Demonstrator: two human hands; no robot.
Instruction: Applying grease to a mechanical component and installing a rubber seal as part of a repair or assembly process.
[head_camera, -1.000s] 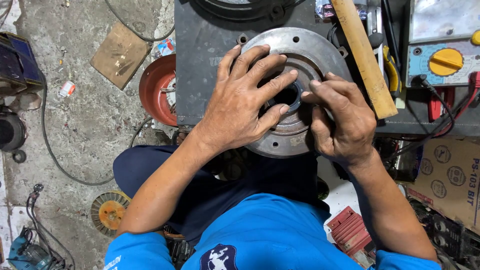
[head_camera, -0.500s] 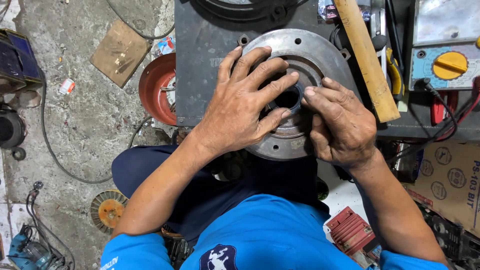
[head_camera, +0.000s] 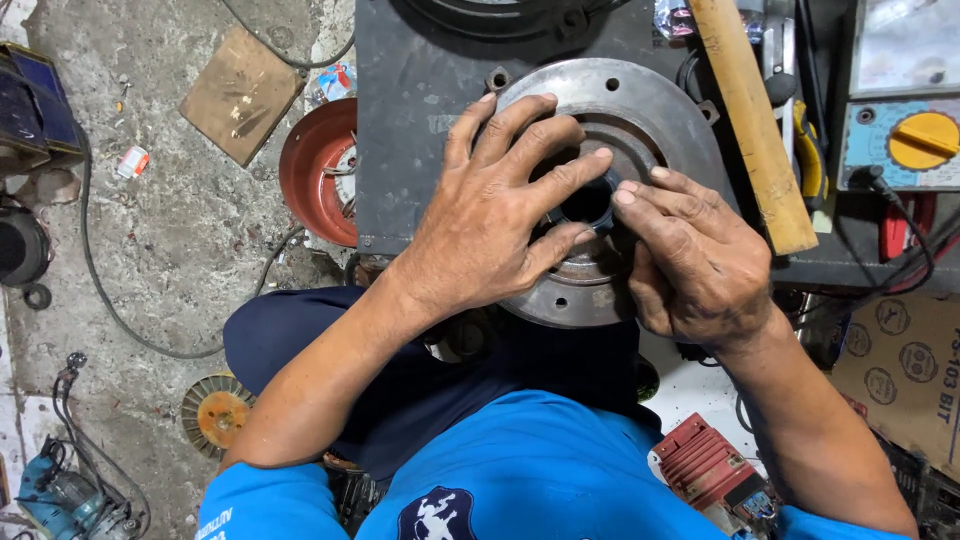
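The left hand (head_camera: 495, 215) is spread flat, fingers splayed, over a round grey metal flange (head_camera: 640, 110) lying on a dark workbench (head_camera: 410, 130). A small dark ring (head_camera: 590, 205) at the flange's centre bore is pinched by the curled fingertips of the right hand (head_camera: 695, 265). Much of the flange is hidden beneath both hands; a wooden handle (head_camera: 750, 120) is seen to its right.

At the bottom of the frame, a bright blue short-sleeved shirt with a white emblem on a dark patch; dark navy trousers above it; bare forearms; left hand (head_camera: 495, 215) and right hand (head_camera: 695, 265) ungloved, no rings or watch
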